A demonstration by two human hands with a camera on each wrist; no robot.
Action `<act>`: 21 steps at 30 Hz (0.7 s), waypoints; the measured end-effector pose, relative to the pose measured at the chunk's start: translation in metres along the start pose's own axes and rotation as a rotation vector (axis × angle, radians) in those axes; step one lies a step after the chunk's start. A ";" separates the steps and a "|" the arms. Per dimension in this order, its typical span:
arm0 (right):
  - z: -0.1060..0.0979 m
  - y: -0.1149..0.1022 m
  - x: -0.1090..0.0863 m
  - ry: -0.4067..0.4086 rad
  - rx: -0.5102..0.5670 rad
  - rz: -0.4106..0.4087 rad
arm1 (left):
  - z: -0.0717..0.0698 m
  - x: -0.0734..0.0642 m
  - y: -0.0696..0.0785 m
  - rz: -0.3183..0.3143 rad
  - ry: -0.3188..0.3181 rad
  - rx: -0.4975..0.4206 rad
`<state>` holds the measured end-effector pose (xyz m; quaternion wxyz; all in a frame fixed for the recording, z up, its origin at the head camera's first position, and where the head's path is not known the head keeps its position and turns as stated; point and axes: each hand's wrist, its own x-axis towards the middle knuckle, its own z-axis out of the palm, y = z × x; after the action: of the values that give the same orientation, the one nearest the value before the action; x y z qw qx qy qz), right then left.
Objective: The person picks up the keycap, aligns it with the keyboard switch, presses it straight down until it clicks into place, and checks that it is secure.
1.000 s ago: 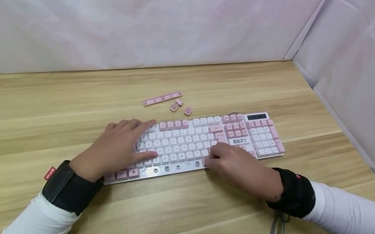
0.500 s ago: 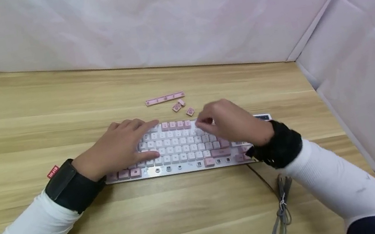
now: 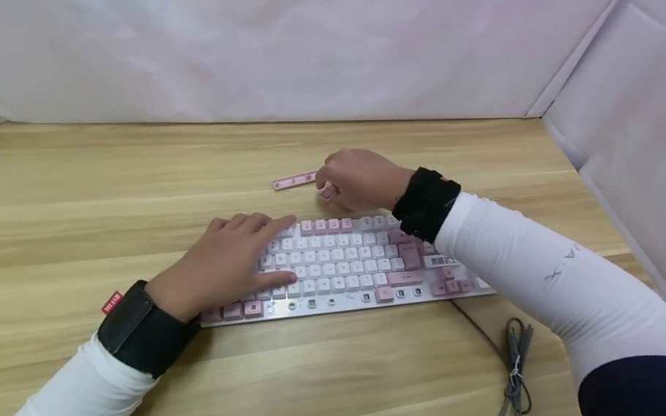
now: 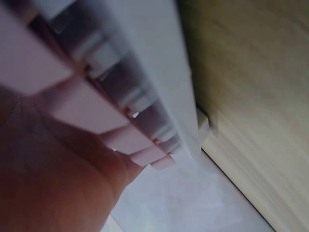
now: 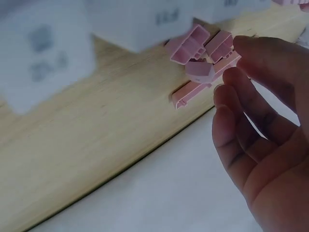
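A white and pink keyboard (image 3: 349, 299) lies on the wooden table, with several switches bare along its bottom row. My left hand (image 3: 230, 267) rests spread over its left part, palm down. Beyond the back edge, my right hand (image 3: 361, 179) reaches down to the loose pink keycaps. Its thumb and index finger stand apart in the right wrist view, close to one upturned keycap (image 5: 219, 46). Two other keycaps, one upturned (image 5: 190, 43) and one on its side (image 5: 199, 71), lie beside it. Behind them is the long pink spacebar (image 3: 295, 180), partly hidden by this hand.
A bundled grey cable (image 3: 514, 373) lies in front of the keyboard's right part. White cloth (image 3: 276, 39) hangs behind the table (image 3: 132, 169) and on the right side. My right sleeve (image 3: 517, 265) covers the keyboard's number pad.
My right hand has left the keyboard's bottom row and moved up and back over the keys to the loose keycaps. The left hand stays in place while the head view shifts slightly.
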<state>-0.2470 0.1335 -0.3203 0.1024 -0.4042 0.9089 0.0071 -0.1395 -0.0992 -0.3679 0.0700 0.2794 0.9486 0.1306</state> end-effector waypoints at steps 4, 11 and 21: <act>0.000 0.000 0.006 -0.043 -0.015 0.020 | 0.000 0.001 0.002 -0.002 -0.009 0.002; -0.001 -0.001 0.010 -0.081 -0.035 0.013 | -0.001 0.002 0.003 0.000 -0.015 -0.003; 0.002 -0.004 0.008 -0.053 -0.056 0.009 | -0.002 0.000 0.003 0.003 -0.014 -0.012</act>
<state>-0.2491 0.1250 -0.3233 0.1152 -0.4026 0.9070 0.0438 -0.1388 -0.0970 -0.3649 0.0780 0.2814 0.9469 0.1346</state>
